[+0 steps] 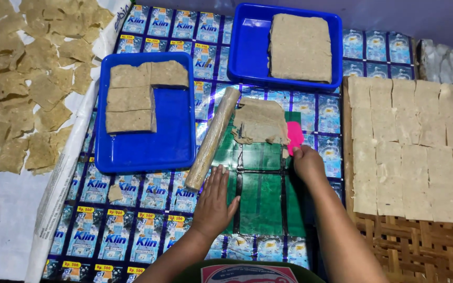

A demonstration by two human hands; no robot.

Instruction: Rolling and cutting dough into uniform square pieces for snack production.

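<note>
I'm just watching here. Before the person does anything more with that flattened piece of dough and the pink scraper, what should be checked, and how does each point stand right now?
1. Right hand grips the pink scraper: ok.
2. Scraper edge meets the flattened dough sheet: ok.
3. Left hand lies flat on the mat, off the sheet: ok.
4. Rolling pin lies beside the sheet, not on it: ok.
5. Sheet is loose from the green mat: cannot tell.
6. Woven tray has free space at its near edge: ok.
</note>
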